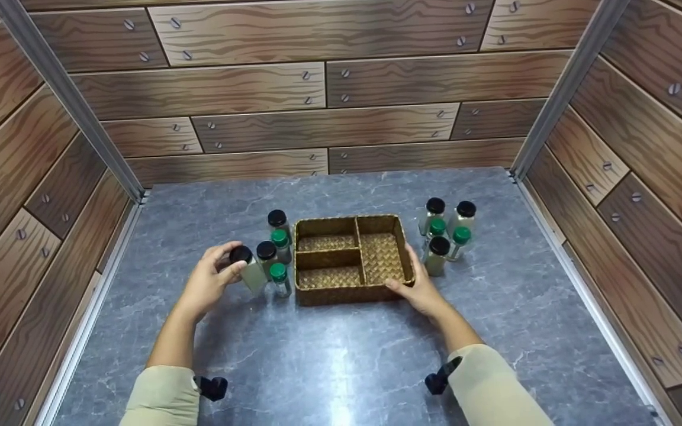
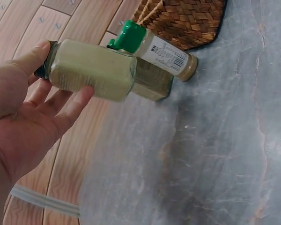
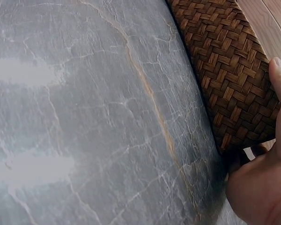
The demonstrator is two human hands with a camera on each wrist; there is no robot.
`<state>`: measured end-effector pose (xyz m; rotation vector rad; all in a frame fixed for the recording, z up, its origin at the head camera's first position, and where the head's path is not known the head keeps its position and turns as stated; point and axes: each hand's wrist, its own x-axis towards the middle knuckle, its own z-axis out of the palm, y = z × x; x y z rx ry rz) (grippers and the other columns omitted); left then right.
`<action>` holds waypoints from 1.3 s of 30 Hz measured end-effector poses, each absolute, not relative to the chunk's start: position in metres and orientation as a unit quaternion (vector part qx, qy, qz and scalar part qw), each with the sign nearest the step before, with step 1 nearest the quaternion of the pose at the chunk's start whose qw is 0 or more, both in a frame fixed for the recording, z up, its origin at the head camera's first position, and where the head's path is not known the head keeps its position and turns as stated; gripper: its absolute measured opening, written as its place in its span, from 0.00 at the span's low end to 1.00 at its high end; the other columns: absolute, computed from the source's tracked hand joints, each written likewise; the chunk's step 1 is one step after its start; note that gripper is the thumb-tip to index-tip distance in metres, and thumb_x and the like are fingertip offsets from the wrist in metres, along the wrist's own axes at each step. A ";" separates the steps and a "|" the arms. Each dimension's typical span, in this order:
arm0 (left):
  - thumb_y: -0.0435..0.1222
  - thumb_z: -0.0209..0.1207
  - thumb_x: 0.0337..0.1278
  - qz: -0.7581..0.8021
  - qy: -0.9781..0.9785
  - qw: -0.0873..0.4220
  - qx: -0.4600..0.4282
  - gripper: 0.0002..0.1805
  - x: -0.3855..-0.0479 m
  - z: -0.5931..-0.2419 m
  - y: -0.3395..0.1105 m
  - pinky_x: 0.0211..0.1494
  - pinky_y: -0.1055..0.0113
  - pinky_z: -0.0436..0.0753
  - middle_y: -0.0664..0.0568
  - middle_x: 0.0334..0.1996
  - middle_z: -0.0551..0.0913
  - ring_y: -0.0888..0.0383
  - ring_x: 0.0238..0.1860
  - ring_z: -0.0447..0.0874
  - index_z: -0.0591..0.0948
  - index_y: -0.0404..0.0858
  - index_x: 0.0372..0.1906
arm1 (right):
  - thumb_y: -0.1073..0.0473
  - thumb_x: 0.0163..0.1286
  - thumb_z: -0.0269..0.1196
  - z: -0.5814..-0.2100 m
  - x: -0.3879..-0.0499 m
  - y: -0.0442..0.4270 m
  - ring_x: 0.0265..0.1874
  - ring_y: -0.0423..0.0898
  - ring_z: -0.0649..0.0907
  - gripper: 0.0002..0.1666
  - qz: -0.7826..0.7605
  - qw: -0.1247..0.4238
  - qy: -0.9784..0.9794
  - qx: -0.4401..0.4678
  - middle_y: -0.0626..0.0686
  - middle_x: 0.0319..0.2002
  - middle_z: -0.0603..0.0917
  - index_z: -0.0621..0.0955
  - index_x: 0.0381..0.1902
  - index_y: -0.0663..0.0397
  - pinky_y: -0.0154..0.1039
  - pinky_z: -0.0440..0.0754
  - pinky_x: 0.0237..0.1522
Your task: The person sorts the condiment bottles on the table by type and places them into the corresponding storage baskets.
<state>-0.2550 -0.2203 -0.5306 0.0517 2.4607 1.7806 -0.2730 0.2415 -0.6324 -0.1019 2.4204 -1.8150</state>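
My left hand [image 1: 208, 281] pinches a black-capped spice jar [image 2: 93, 70] of pale greenish powder near its cap, thumb on one side and fingers on the other. The jar tilts slightly, just left of a group of jars. Among these are a green-capped jar [image 1: 279, 278] with a white label and a black-capped jar [image 1: 267, 254]. In the middle sits a brown woven basket [image 1: 353, 296] with three bare compartments. My right hand [image 1: 421, 290] grips its front right corner, thumb over the rim and fingers along the outer side, partly hidden in the right wrist view.
Right of the basket stands another group of jars with black and green caps, one black-capped jar [image 1: 437, 255] close to my right hand. Wood-patterned walls [image 1: 258, 89] enclose the grey marbled table [image 1: 317, 355] at the back and both sides.
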 end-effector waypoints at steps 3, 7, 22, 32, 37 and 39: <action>0.35 0.60 0.79 0.573 0.818 0.049 0.015 0.31 -0.254 -0.524 -0.219 0.61 0.69 0.90 0.33 0.75 0.62 0.32 0.78 0.72 0.70 0.34 0.80 | 0.53 0.70 0.75 -0.632 -0.273 0.241 0.88 0.70 0.48 0.65 -0.596 0.059 0.800 -0.035 0.67 0.89 0.43 0.46 0.90 0.42 0.74 0.43 0.86; 0.38 0.61 0.79 0.558 0.829 0.045 0.006 0.31 -0.253 -0.515 -0.213 0.61 0.68 0.90 0.33 0.71 0.65 0.34 0.77 0.74 0.70 0.34 0.80 | 0.53 0.70 0.75 -0.631 -0.272 0.241 0.87 0.71 0.50 0.65 -0.598 0.060 0.799 -0.032 0.67 0.89 0.43 0.46 0.90 0.42 0.75 0.44 0.85; 0.40 0.64 0.77 0.486 0.873 -0.001 0.037 0.31 -0.258 -0.489 -0.187 0.63 0.60 0.91 0.36 0.62 0.71 0.34 0.75 0.77 0.73 0.34 0.78 | 0.57 0.70 0.75 -0.632 -0.273 0.241 0.87 0.70 0.50 0.65 -0.608 0.051 0.792 -0.034 0.67 0.89 0.44 0.46 0.90 0.45 0.74 0.44 0.86; 0.37 0.66 0.74 0.499 0.863 -0.034 0.069 0.30 -0.271 -0.482 -0.157 0.74 0.46 0.84 0.35 0.62 0.73 0.33 0.72 0.80 0.75 0.33 0.76 | 0.54 0.72 0.74 -0.631 -0.273 0.243 0.88 0.67 0.47 0.63 -0.606 0.055 0.793 -0.031 0.64 0.90 0.43 0.47 0.90 0.40 0.72 0.43 0.87; 0.36 0.67 0.73 0.508 0.857 -0.039 0.077 0.30 -0.274 -0.485 -0.141 0.74 0.45 0.83 0.34 0.61 0.74 0.34 0.71 0.81 0.77 0.35 0.75 | 0.53 0.72 0.74 -0.631 -0.272 0.241 0.88 0.68 0.49 0.63 -0.606 0.056 0.793 -0.027 0.64 0.89 0.43 0.47 0.90 0.40 0.72 0.44 0.87; 0.37 0.66 0.74 0.503 0.860 -0.033 0.078 0.30 -0.276 -0.487 -0.135 0.74 0.45 0.83 0.34 0.61 0.74 0.35 0.71 0.81 0.76 0.36 0.75 | 0.53 0.72 0.74 -0.632 -0.271 0.240 0.88 0.68 0.48 0.63 -0.603 0.057 0.795 -0.030 0.64 0.89 0.43 0.47 0.90 0.40 0.72 0.44 0.87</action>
